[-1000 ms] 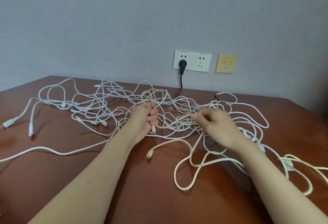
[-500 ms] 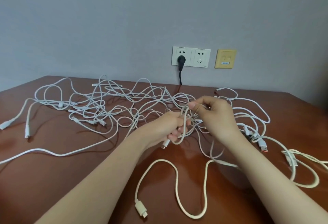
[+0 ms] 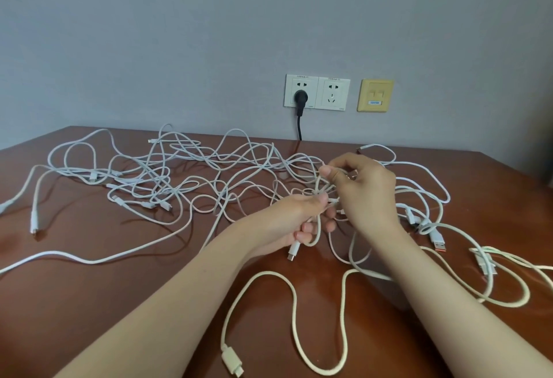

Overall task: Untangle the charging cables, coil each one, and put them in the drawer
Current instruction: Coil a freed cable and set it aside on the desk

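Cables [image 3: 179, 174], white, sprawl in 1 big tangle across the middle of the frame, left edge to right edge, all loose on the table [image 3: 89, 302]. I see my left hand [image 3: 299, 219] at centre, fingers curled round a looped strand, with a small connector [image 3: 293, 253] hanging just below it. My right hand [image 3: 365, 189] sits just right of it and higher, thumb and forefinger pinching a strand at the knot. Both forearms cover part of the tangle. Cream cable [image 3: 294, 302] snakes through lower centre, its end plug [image 3: 232, 362] at the bottom edge. Orange-tipped USB plug [image 3: 438, 241] at right. Grey boxy thing [image 3: 386, 291] under my right forearm, cannot tell what. Table is reddish-brown and glossy. Grey wall [image 3: 179, 33] behind, with 2 white sockets [image 3: 317, 92], a black plug [image 3: 300, 99] in the frame-left one and a yellow plate [image 3: 375, 95] beside them.
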Motion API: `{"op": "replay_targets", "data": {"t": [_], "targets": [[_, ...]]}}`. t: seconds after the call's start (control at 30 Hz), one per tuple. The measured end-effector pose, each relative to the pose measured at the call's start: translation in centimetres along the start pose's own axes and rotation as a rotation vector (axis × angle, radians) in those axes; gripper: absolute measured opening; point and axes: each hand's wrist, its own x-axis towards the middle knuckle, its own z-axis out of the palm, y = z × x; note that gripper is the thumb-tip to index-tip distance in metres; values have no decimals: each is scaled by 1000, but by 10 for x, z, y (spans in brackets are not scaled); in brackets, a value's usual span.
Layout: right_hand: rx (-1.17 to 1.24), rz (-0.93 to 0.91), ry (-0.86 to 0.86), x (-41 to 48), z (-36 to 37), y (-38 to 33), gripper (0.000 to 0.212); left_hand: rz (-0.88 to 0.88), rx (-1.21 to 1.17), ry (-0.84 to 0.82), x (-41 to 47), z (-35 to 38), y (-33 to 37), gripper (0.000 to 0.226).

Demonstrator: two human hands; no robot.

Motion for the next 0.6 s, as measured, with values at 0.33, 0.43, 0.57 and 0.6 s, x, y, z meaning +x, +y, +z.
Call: {"op": "replay_targets", "data": {"t": [0.33,0.43,0.57,0.6], "targets": [[77,-14,-167,-3,-2,-7,16,-15,30,-94,-7,-1,3,31],[32,-36,-187,-4,1,-6,16,-81,-49,-89,-9,-2,4,30],[49,15,-197,-2,5,0,15,-137,-67,-1,-7,0,5,33],[80,46,-197,-1,5,2,17,-128,-70,27,-6,2,5,35]]}}
